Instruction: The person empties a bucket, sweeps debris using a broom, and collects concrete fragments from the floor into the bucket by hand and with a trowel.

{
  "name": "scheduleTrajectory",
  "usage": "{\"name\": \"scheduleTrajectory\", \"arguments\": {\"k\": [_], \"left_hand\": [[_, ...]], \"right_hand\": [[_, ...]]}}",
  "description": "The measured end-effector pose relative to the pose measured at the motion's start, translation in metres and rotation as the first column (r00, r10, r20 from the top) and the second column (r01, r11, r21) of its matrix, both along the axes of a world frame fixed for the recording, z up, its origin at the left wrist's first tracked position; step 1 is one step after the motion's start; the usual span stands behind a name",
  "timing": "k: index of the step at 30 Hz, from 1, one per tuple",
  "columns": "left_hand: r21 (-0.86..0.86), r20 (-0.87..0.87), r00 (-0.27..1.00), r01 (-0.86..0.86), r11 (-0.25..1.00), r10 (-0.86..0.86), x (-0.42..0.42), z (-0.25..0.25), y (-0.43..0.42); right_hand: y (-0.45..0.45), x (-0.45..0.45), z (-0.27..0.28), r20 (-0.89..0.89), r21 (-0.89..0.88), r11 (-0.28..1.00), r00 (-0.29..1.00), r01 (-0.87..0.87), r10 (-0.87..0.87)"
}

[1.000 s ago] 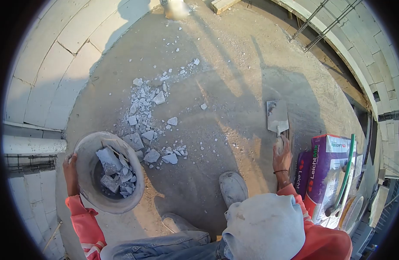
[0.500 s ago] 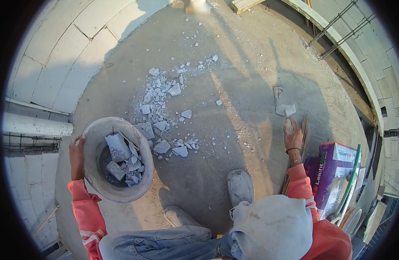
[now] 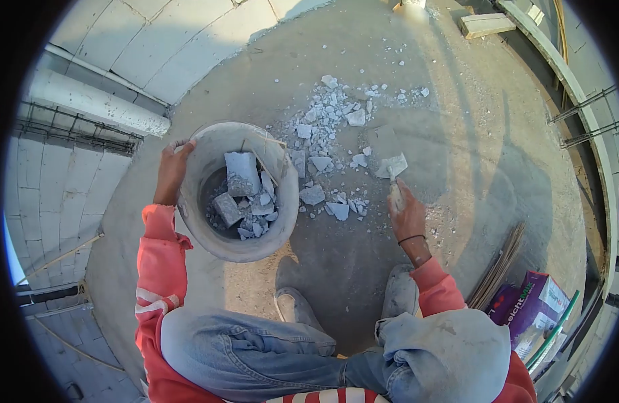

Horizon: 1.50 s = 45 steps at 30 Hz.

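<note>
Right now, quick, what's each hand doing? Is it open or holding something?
Left hand: closed, gripping the bucket by its rim.
Right hand: closed, holding the trowel by its handle.

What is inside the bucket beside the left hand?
The bucket holds broken pale chunks, smaller fragments and thin sticks. Whatever lies beneath the rubble is covered and cannot be seen.

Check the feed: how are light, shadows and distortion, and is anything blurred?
Head view: strong fisheye, corners black, the floor bowed at its edges; head view: sunlit patches beside broad shadow, with the shaded trowel blade's far part nearly blending in; head view: bucket and rubble look reasonably sharp, while a pale thing at the top edge is blurred.
</note>
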State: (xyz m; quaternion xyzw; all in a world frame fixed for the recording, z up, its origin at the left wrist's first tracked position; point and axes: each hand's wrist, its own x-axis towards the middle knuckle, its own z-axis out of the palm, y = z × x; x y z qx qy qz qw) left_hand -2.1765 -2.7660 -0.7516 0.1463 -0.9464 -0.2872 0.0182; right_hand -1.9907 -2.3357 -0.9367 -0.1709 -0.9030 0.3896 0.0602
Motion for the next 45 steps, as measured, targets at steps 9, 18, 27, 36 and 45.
{"name": "scheduleTrajectory", "arguments": {"k": [9, 18, 27, 36, 45], "left_hand": [[-0.007, -0.002, 1.0, -0.017, 1.0, 0.017, 0.011, 0.016, 0.034], [-0.01, -0.024, 0.997, -0.072, 0.997, 0.072, 0.012, 0.009, 0.013], [0.084, 0.001, 0.993, -0.114, 0.99, 0.115, 0.014, 0.008, 0.003], [0.142, 0.022, 0.993, -0.116, 0.983, 0.114, 0.017, 0.012, 0.003], [0.081, 0.055, 0.995, -0.088, 0.993, 0.084, 0.013, -0.007, -0.032]], "right_hand": [[-0.1, -0.044, -0.026, -0.074, -0.159, 0.944, 0.957, -0.289, 0.281], [-0.076, -0.054, 0.008, -0.131, -0.213, 0.906, 0.93, -0.366, 0.344], [-0.058, -0.063, 0.082, -0.216, -0.154, 0.898, 0.901, -0.412, 0.377], [-0.096, -0.045, 0.169, -0.28, 0.111, 0.852, 0.806, -0.512, 0.521], [-0.03, -0.068, 0.127, -0.311, 0.197, 0.929, 0.879, -0.312, 0.361]]}}
